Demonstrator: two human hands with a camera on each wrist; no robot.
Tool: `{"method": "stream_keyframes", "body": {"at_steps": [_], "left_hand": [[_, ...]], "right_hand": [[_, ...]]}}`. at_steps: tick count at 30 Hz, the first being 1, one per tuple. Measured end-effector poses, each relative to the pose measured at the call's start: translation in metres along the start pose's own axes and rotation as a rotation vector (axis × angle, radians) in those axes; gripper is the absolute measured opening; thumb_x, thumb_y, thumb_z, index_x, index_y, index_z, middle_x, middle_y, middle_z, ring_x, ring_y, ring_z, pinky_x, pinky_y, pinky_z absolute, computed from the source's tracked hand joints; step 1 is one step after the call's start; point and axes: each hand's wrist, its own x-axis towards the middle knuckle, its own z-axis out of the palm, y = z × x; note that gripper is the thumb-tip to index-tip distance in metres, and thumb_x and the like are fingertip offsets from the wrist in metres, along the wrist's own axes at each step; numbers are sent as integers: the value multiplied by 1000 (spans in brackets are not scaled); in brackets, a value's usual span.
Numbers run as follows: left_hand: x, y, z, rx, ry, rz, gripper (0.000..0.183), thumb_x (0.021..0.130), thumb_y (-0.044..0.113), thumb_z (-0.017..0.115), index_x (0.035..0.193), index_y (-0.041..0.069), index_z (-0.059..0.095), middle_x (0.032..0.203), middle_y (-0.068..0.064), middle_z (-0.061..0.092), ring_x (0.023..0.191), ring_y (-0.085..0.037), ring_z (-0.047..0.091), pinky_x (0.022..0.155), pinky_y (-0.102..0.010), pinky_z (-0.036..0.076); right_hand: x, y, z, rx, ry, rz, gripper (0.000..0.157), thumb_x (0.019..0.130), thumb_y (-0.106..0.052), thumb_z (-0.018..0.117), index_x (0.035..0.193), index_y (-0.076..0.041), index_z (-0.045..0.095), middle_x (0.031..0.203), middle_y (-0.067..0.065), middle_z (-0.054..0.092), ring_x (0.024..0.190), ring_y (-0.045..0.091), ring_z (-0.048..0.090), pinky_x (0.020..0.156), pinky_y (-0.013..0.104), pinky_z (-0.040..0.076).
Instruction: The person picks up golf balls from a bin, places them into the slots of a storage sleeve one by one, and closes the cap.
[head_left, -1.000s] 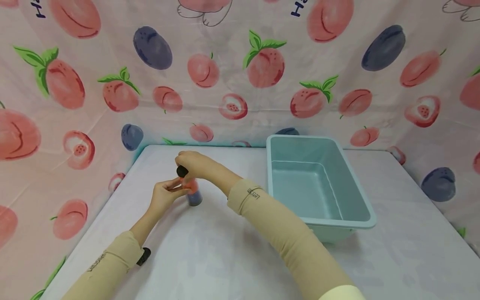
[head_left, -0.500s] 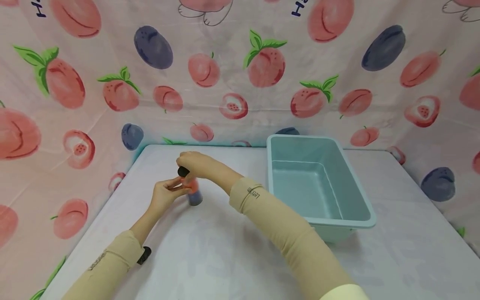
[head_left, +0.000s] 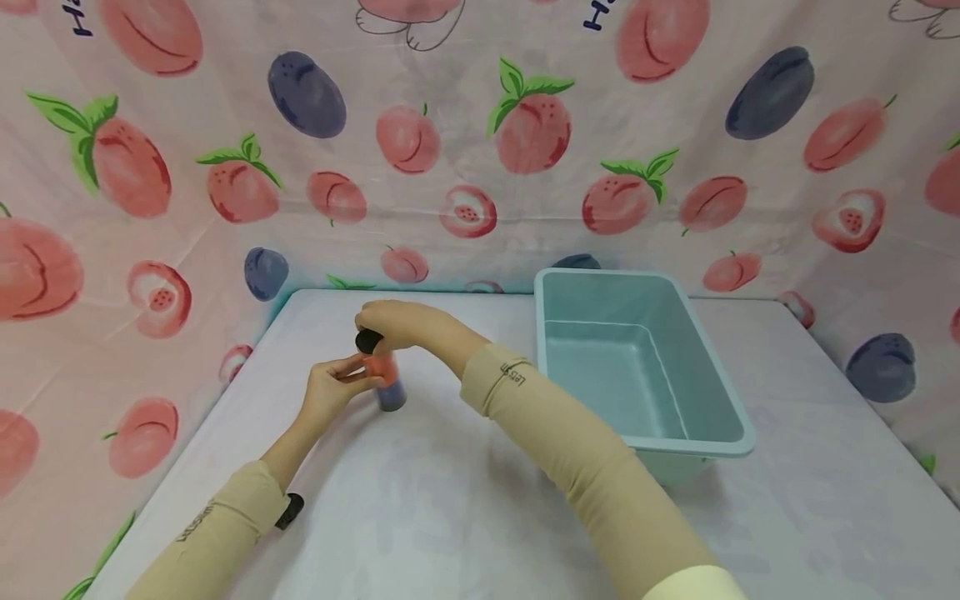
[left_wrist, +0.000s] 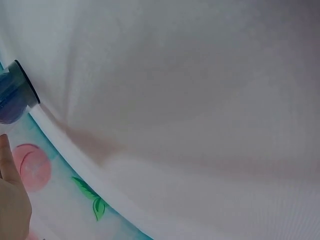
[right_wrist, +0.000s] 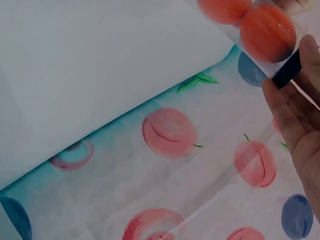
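A clear tube (head_left: 391, 397) stands on the table at left of centre in the head view. Orange balls (right_wrist: 268, 33) fill its upper part and a blue-purple ball (left_wrist: 12, 106) sits at its base. My left hand (head_left: 332, 390) holds the tube's side between thumb and fingers. From above, my right hand (head_left: 396, 322) grips the black cap (head_left: 368, 342) at the tube's top. In the right wrist view, thumb and fingers pinch that cap's edge. Whether the cap is loose from the tube I cannot tell. Fingers hide part of the tube.
A pale blue-green plastic bin (head_left: 738, 440) stands to the right on the white-covered table (head_left: 420, 517), under and beyond the right forearm. A small black object (head_left: 290, 510) shows beside the left sleeve. A fruit-print cloth (head_left: 465, 150) hangs behind the table.
My right hand and forearm have shifted very slightly up and right at the cap. The left hand and the tube stay in nearly the same place.
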Motion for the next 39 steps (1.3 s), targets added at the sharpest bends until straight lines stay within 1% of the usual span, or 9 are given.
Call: {"method": "stream_keyframes", "body": {"at_steps": [5, 11, 17, 22, 26, 30, 33, 36, 39], "left_hand": [[1, 0, 0, 6, 0, 6, 52, 75, 2, 76, 123, -9, 57, 122, -25, 54, 80, 14, 61, 75, -9, 51], [0, 0, 0, -9, -5, -22, 55, 75, 3, 76, 125, -8, 54, 125, -25, 53, 79, 15, 61, 75, -9, 52], [0, 2, -4, -15, -12, -32, 59, 76, 4, 76, 128, -7, 51, 128, -24, 50, 79, 16, 61, 76, -9, 51], [-1, 3, -3, -18, -7, -27, 56, 75, 0, 76, 126, -8, 52, 126, -24, 51, 78, 16, 61, 75, -8, 51], [-4, 2, 1, -64, 0, -23, 55, 75, -3, 74, 125, -9, 52, 124, -26, 50, 78, 14, 62, 75, -9, 52], [-5, 2, 2, -83, 6, 4, 55, 75, -5, 74, 125, -10, 52, 123, -26, 50, 79, 12, 63, 75, -11, 52], [-6, 2, 1, -55, 9, 7, 54, 75, -4, 74, 125, -11, 53, 123, -27, 51, 79, 13, 62, 75, -10, 52], [-7, 4, -1, 18, -8, 8, 54, 76, 1, 75, 125, -9, 55, 124, -27, 54, 81, 12, 63, 75, -9, 52], [-4, 8, -3, 107, -31, 31, 52, 76, 8, 77, 123, -7, 58, 122, -25, 59, 89, -3, 68, 76, -12, 53]], "right_hand": [[1, -1, -2, -13, -9, 13, 29, 85, -12, 70, 111, -5, 60, 111, 6, 60, 97, 13, 50, 90, 24, 43], [3, -2, -4, -48, -20, 12, 27, 84, -12, 71, 108, -6, 61, 110, 5, 61, 99, 14, 51, 92, 24, 43], [5, -8, -10, -83, -48, 17, 23, 83, -9, 69, 104, -5, 62, 102, 3, 61, 86, 12, 47, 83, 24, 44], [7, -10, -10, -100, -74, 25, 20, 83, -8, 68, 102, -6, 63, 93, 0, 56, 80, 11, 44, 74, 22, 41], [6, -7, -5, -89, -71, 24, 19, 82, -9, 71, 100, -7, 64, 92, -1, 56, 81, 10, 44, 76, 23, 42], [5, -8, -6, -84, -55, 8, 21, 82, -9, 71, 101, -6, 64, 95, 0, 59, 82, 10, 45, 78, 22, 43], [4, -9, -6, -72, -56, 9, 21, 82, -11, 71, 102, -6, 65, 99, 1, 61, 84, 10, 46, 80, 22, 43], [2, -8, -5, -60, -74, 8, 25, 84, -13, 71, 107, -6, 63, 105, 3, 61, 90, 11, 49, 84, 23, 44], [-2, -5, -6, -60, -93, 11, 37, 84, -15, 71, 119, -8, 60, 117, 3, 60, 104, 13, 52, 95, 24, 43]]}}
